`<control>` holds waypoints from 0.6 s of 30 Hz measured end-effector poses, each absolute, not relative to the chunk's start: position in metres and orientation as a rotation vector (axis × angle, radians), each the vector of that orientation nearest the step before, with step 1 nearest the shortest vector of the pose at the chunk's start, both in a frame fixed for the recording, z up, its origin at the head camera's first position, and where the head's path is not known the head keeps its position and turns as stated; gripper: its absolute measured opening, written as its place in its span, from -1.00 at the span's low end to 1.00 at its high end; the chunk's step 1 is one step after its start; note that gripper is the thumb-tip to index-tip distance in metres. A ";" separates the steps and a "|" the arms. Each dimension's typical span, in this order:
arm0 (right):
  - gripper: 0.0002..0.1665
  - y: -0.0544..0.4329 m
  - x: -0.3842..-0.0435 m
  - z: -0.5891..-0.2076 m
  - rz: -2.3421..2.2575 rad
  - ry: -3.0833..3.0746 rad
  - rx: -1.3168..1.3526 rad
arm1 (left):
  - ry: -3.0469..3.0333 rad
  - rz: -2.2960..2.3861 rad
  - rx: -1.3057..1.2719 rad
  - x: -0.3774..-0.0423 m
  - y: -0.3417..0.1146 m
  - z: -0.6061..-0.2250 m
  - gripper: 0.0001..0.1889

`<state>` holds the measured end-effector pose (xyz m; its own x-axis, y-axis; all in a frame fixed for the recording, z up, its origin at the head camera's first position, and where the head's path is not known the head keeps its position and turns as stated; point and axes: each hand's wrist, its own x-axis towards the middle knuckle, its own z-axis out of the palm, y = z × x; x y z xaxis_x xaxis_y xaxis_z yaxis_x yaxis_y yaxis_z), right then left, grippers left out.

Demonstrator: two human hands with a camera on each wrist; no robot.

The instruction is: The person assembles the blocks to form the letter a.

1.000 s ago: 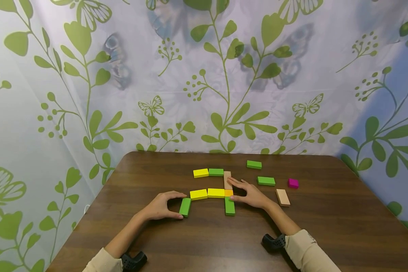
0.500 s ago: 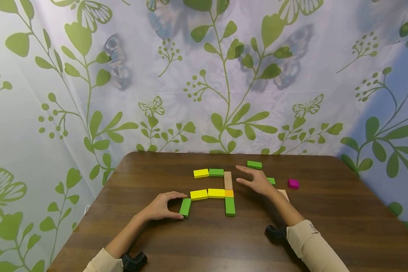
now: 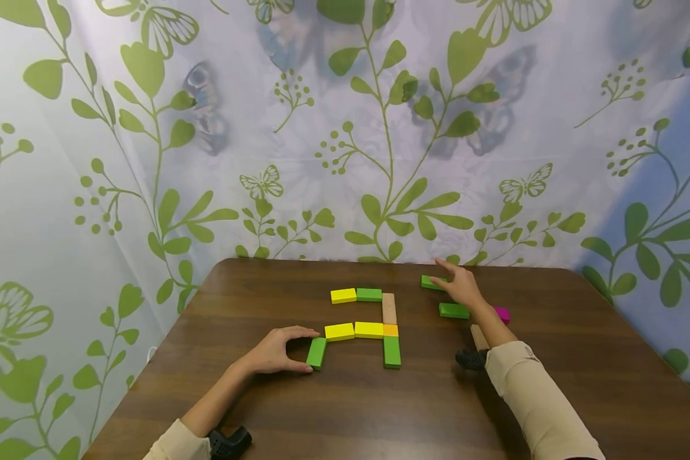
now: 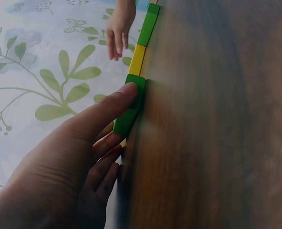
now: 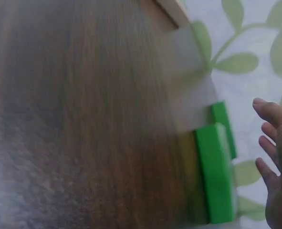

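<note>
An indoor nook, whether home or studio unclear: a creased leaf-and-butterfly cloth (image 3: 333, 134) hangs from nine o'clock through twelve to three, closing off the space behind a wood-grain table (image 3: 345, 409) at six o'clock.

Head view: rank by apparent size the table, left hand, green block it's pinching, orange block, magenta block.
Table
Left hand
Green block
Orange block and magenta block: can't rank; magenta is partly hidden.

Table (image 3: 345, 406): brown wood-grain, rounded far corners, beneath the left grip (image 3: 280, 350). Backdrop (image 3: 299, 144): pale, green leaves and butterflies printed, standing beyond the grip; bluish well to its right. Table sheen faint.
</note>
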<state>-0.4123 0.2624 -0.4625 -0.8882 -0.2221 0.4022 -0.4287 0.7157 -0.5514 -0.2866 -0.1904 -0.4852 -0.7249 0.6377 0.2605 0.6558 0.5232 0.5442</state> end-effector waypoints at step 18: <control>-0.52 0.275 -0.414 -0.486 0.874 -2.755 0.458 | -2.688 -0.976 -1.182 -0.285 -0.192 -0.485 -0.37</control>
